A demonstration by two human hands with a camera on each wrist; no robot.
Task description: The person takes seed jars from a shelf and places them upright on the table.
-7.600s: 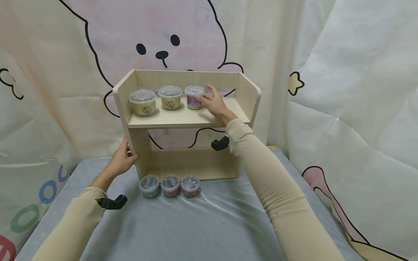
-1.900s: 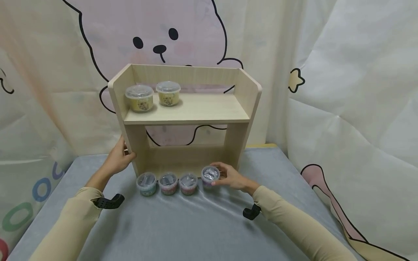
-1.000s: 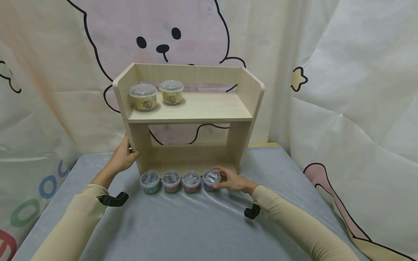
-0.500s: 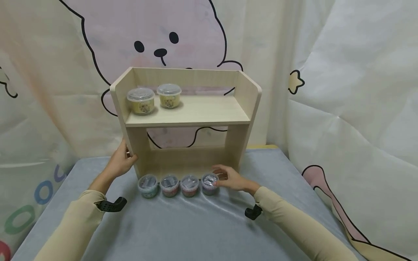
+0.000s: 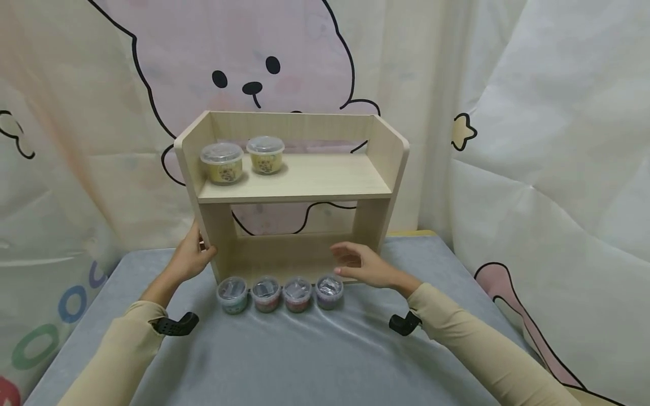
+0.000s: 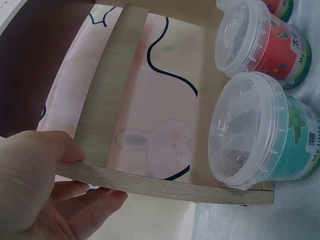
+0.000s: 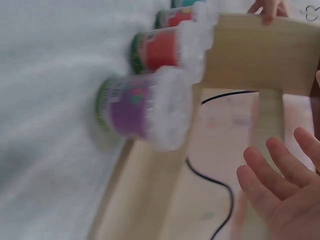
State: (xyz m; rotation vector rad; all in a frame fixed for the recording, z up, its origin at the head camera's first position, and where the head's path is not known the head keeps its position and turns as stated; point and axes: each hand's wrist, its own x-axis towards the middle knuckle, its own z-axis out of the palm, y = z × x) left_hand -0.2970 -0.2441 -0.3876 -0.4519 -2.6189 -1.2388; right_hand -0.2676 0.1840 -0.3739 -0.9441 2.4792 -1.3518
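My left hand grips the left side panel of a pale wooden two-tier shelf, thumb on the inner face and fingers outside, as the left wrist view shows. Just above the purple tub, my right hand hovers with its fingers spread and holds nothing. That lidded tub ends a row along the shelf's front foot, beside two red tubs and a teal tub at the left. Up on the top tier stand two yellow tubs with clear lids.
A grey-blue cloth covers the table under the shelf and tubs. Behind hangs a printed curtain with a pink bear. Each wrist wears a black band.
Earlier the right hand took the purple tub from the top tier and set it at the row's right end. It has now let go and risen slightly. The left hand stays on the panel.
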